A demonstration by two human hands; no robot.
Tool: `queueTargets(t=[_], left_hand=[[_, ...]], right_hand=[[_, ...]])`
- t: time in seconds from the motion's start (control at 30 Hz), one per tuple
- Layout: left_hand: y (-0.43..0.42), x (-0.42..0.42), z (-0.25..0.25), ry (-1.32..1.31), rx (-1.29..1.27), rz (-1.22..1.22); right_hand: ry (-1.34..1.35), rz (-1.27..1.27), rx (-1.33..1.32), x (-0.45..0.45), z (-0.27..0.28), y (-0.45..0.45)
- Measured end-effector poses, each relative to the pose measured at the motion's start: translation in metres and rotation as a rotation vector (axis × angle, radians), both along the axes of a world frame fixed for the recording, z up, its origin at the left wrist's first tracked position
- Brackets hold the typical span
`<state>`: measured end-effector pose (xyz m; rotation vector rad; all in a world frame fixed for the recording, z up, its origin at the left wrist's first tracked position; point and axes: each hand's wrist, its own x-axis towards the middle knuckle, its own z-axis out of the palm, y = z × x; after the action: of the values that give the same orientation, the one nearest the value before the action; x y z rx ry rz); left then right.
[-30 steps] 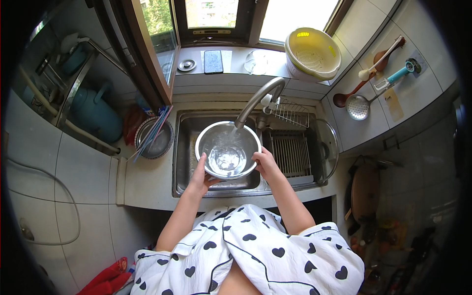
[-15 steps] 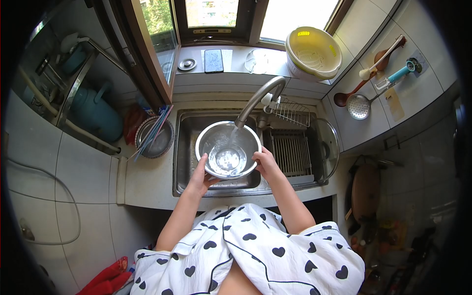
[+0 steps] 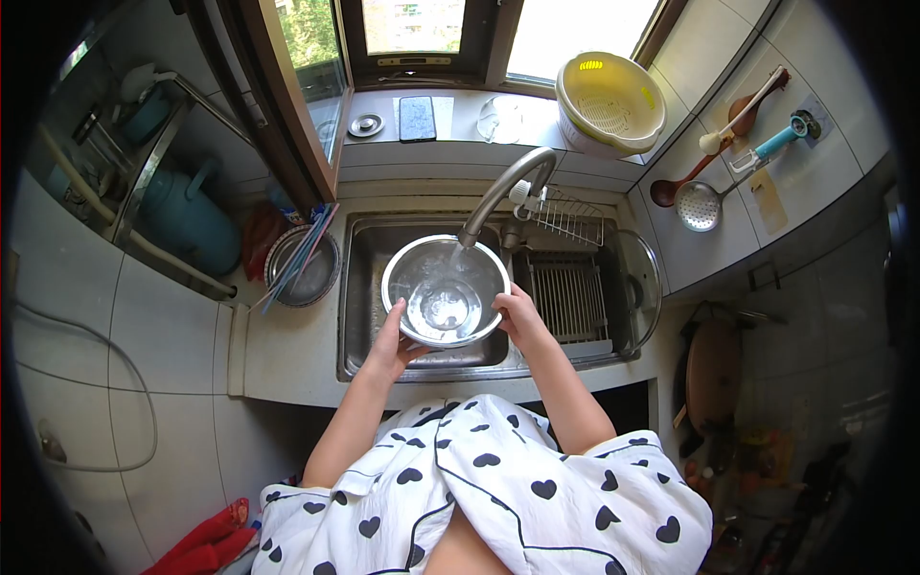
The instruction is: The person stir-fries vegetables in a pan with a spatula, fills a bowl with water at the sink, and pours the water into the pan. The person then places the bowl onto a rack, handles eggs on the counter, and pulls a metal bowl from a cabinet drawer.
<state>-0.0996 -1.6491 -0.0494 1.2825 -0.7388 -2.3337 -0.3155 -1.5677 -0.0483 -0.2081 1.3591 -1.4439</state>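
A shiny metal bowl (image 3: pixel 407 273) is held over the left basin of the sink (image 3: pixel 359 326). My left hand (image 3: pixel 391 347) grips its lower left rim, thumb on top and fingers underneath. On the right side of the rim, my right hand (image 3: pixel 516 314) is closed on the bowl. Water runs from the curved faucet (image 3: pixel 498 192) into the bowl, and the water inside looks clear and rippled. The faucet's spout sits just above the bowl's back rim.
A dish rack (image 3: pixel 567 302) and a glass lid (image 3: pixel 647 287) are in the right basin. Left of the sink stands another bowl (image 3: pixel 311 283) with chopsticks across it. A yellow colander (image 3: pixel 609 105) and a phone (image 3: pixel 417 119) rest on the windowsill. Utensils hang at right.
Both hands and the bowl stay almost in place. The water surface inside the bowl has changed its ripples, with the stream still running.
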Motion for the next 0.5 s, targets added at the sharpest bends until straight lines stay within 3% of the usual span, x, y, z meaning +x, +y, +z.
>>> queueTargets(t=[0.5], left_hand=[[0.003, 0.000, 0.004, 0.004, -0.004, 0.016]], right_hand=[[-0.011, -0.007, -0.001, 0.000, 0.000, 0.002]])
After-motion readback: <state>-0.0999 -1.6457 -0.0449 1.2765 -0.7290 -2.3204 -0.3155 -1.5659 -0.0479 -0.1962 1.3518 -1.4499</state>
